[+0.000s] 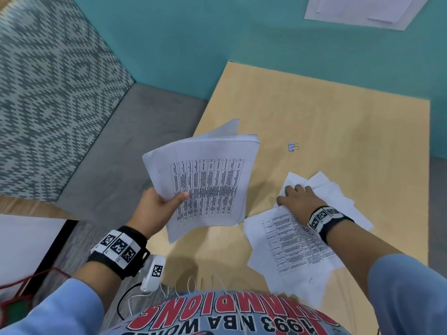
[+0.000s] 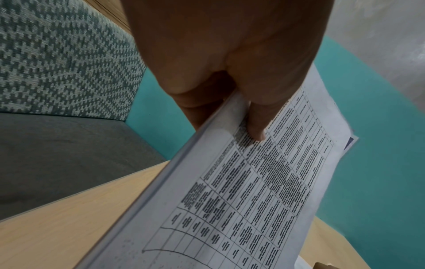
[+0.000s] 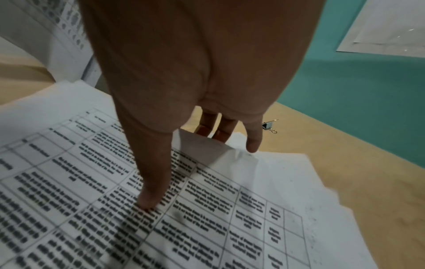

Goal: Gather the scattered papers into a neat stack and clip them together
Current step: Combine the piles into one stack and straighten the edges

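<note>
Pinching a gathered sheaf [image 1: 205, 182] aloft, the left hand [image 1: 157, 209] waits; the right hand [image 1: 297, 199] presses flat-fingered on loose sheets [image 1: 290, 240] lying directly beneath it, rightward of the sheaf.

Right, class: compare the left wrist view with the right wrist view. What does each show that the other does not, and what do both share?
Only the left wrist view shows the left hand gripping the held stack, plus the patterned seat back. Only the right wrist view shows the right hand pressing the loose sheets, with the binder clip beyond. Both show the wooden table and teal wall.
</note>
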Demonstrator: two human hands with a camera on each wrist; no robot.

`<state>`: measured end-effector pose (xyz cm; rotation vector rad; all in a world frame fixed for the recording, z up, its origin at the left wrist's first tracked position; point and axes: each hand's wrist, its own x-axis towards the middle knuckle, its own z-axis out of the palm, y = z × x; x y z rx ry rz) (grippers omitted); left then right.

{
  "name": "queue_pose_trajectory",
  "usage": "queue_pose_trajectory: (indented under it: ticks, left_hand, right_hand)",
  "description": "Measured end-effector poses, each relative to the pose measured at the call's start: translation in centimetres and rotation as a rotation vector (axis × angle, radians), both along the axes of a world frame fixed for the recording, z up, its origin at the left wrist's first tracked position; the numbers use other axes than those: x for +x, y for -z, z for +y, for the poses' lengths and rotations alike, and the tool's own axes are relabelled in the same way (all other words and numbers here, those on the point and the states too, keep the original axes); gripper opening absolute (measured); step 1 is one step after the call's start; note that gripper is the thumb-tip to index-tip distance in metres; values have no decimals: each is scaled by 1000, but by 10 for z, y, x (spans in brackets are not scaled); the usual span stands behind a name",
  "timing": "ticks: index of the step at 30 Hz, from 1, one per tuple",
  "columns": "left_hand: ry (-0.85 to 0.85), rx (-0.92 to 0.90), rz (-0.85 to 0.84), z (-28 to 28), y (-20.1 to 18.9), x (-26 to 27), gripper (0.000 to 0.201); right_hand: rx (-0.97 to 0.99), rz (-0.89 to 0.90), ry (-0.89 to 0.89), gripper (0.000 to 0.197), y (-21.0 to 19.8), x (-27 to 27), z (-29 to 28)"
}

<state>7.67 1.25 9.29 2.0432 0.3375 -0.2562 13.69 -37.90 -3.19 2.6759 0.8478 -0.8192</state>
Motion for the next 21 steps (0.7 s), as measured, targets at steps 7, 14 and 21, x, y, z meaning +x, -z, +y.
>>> queue_pose_trajectory:
  ticks: [7,14,21]
  left_hand:
    - [-30,-7,-1,4,-1,-2,20]
    - [-36,-4,14,2,-5,-2,21]
    - [-52,11,26,1,-5,-6,21]
  right_hand:
    - [-115,1,-116,64,-2,-1,9]
    - [-36,20,-146,89,2,-7,6]
    - [-110,-1,-144,58,-14,-9,18]
